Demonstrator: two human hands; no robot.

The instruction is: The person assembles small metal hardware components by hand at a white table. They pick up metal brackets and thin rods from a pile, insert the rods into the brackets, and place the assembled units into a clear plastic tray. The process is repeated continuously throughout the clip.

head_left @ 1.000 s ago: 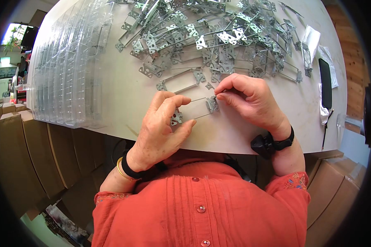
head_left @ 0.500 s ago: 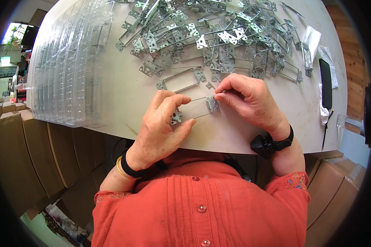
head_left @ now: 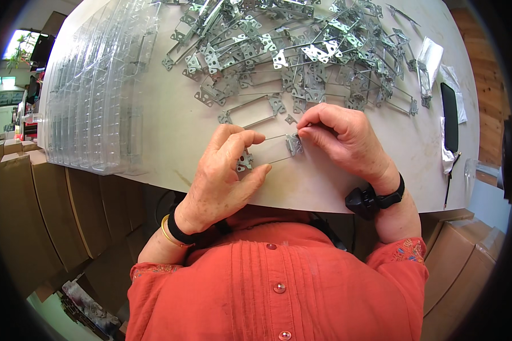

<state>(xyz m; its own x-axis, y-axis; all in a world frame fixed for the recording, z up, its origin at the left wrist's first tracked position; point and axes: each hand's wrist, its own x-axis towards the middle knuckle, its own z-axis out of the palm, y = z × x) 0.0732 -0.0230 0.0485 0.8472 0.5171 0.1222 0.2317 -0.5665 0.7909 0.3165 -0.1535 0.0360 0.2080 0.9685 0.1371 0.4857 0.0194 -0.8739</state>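
A thin metal wire frame with a perforated bracket plate point(head_left: 293, 145) at each end lies near the table's front edge. Around its left end plate point(head_left: 245, 161) curl the fingers and thumb of my left hand point(head_left: 213, 182), gripping the frame. My right hand point(head_left: 350, 139) is closed in a pinch, its fingertips right at the right end plate. What sits between those fingertips is hidden. A small loose metal piece point(head_left: 290, 119) lies just beyond the plate. Behind it rests another similar metal frame point(head_left: 256, 121).
A large heap of metal bracket frames point(head_left: 324, 51) covers the far middle of the white table point(head_left: 170, 125). Stacked clear plastic trays point(head_left: 94, 96) stand at left. On the right are a black phone-like slab point(head_left: 449, 113), white wrapping point(head_left: 430, 54) and a thin black cable point(head_left: 449, 184).
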